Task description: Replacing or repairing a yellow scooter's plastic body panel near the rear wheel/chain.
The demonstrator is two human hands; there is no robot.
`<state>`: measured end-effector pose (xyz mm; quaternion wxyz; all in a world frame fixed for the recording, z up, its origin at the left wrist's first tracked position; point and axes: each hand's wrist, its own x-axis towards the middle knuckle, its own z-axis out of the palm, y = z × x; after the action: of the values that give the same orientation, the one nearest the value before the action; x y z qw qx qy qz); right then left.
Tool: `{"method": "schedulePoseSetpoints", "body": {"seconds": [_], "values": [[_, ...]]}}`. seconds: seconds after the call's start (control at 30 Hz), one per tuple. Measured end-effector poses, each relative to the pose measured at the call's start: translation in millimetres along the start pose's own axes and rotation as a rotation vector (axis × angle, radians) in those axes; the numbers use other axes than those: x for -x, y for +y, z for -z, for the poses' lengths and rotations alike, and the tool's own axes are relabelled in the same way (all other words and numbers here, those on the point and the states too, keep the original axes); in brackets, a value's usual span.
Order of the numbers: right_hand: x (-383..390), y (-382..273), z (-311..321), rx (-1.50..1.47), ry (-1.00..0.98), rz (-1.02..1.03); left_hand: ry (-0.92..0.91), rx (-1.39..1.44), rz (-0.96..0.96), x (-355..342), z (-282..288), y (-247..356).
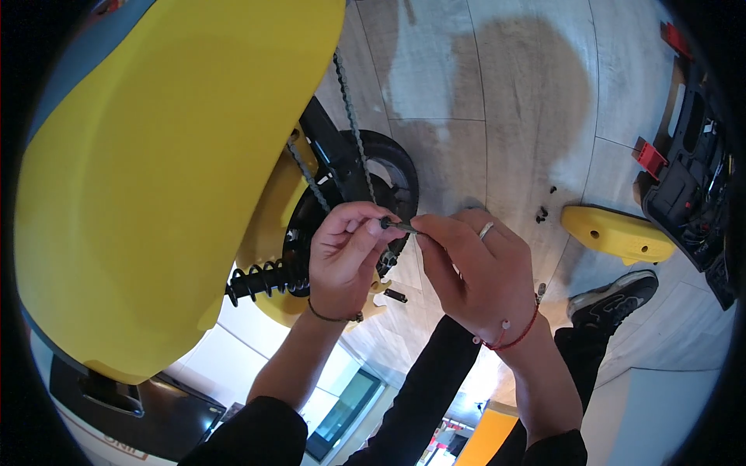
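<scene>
My left hand (340, 252) pinches a small dark bolt (398, 226) by its rounded black end, between thumb and fingertips. Its thin shaft runs across to my right hand (480, 268), whose thumb and forefinger are closed on the other end. Both hands meet in mid-air in front of the rear wheel (401, 167) of a yellow two-wheeler. Behind the fingers a chain (349, 101) hangs down toward the wheel hub. Left of my left hand there is a black coil-spring shock absorber (260, 281). Whether the bolt carries a washer or nut is too small to tell.
A large yellow body panel (155, 171) fills the left side. On the wood-look floor at right lie several small black fasteners (542, 213), a yellow cover (618, 233) and a black plastic housing (699, 179). A black shoe (614, 300) stands near the yellow cover.
</scene>
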<state>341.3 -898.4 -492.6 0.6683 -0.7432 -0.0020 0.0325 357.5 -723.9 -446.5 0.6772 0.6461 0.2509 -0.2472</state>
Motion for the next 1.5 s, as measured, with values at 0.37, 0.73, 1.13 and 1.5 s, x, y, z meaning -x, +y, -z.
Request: {"method": "schedulePoseSetpoints", "body": {"seconds": [0.37,0.73,1.13,1.5], "values": [[8.7,1.3,-16.6,-0.065,0.024,-0.011,-0.065,-0.138,0.018,10.1,1.6,5.7],[-11.5,1.4,-48.7,-0.102,0.104,-0.03,0.167,-0.07,0.188,4.8,1.3,33.7],[-44.4,14.6,-92.9,-0.431,0.225,0.0,0.236,-0.523,0.053,-6.9,-5.4,69.5],[-82.8,36.3,-107.3,-0.334,0.304,-0.094,0.052,-2.198,0.082,-24.3,5.9,77.9]]}}
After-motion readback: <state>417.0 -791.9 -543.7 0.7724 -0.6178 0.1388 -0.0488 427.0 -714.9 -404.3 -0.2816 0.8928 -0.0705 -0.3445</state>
